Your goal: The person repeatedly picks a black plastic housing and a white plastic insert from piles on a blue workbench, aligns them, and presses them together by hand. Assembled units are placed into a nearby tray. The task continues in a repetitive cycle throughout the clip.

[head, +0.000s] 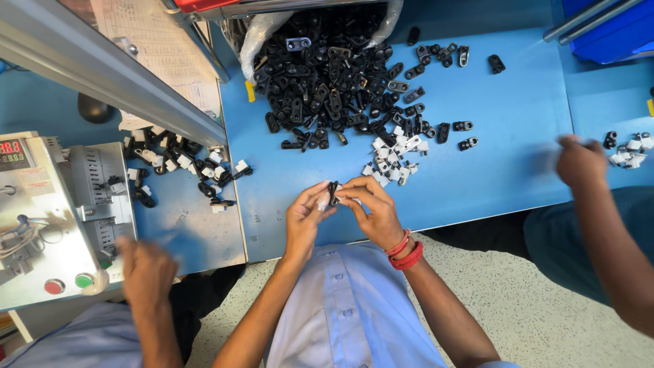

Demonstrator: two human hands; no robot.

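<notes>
Pinching from both sides, the left hand (305, 217) and the right hand (371, 210) meet just off the near edge of the counter (518, 129), fingertips closed together on one small black clip (333, 193) with a bit of white showing at the left fingers; it sits upright between thumbs and forefingers, lifted clear of the surface, which looks like the hold you want for pressing two little pieces into each other, though the exact join is too small to make out. Red bangles (403, 251) ring the right wrist. Just beyond the hands, near the counter's near edge, lies a small heap of white pieces (394, 160), close enough to pick from without stretching, and behind it toward the far edge spreads the big pile of black clips (334, 75), spilling out of a clear plastic bag (262, 37). Over by the left edge, a cluster of black-and-white parts (180, 167) sits beside a metal machine (48, 218) with red and green buttons, where another person's hand (144, 272) is blurred. At the right edge a second co-worker's hand (579, 162) hovers near another small group of parts (630, 150).
</notes>
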